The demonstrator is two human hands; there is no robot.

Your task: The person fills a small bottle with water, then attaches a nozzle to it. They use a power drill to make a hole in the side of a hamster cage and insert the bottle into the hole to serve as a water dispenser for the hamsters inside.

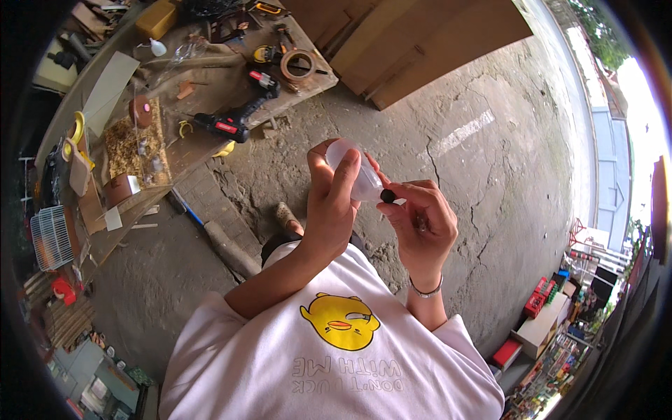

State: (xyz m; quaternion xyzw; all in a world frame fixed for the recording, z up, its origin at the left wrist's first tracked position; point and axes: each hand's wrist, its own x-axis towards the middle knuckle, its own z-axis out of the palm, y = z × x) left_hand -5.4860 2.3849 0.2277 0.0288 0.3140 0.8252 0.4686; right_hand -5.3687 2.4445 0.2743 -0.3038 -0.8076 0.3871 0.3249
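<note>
My left hand (330, 203) is wrapped round a small translucent white plastic bottle (365, 183), its thumb lying along the side. The bottle is held above the floor in front of my chest, tilted so that its narrow end points right and down. On that end sits a small black cap (387, 197). My right hand (427, 227), with a bracelet at the wrist, pinches the cap between thumb and fingertips. Whether the cap is tight or loose on the bottle cannot be seen.
At the left stands a cluttered wooden workbench (189, 150). On it lie a black and red cordless drill (227, 127), a roll of brown tape (298, 65) and a yellow tape measure (264, 54). Large brown boards (420, 42) stand beyond. A long blue-and-grey tool (210, 227) lies beside the bench.
</note>
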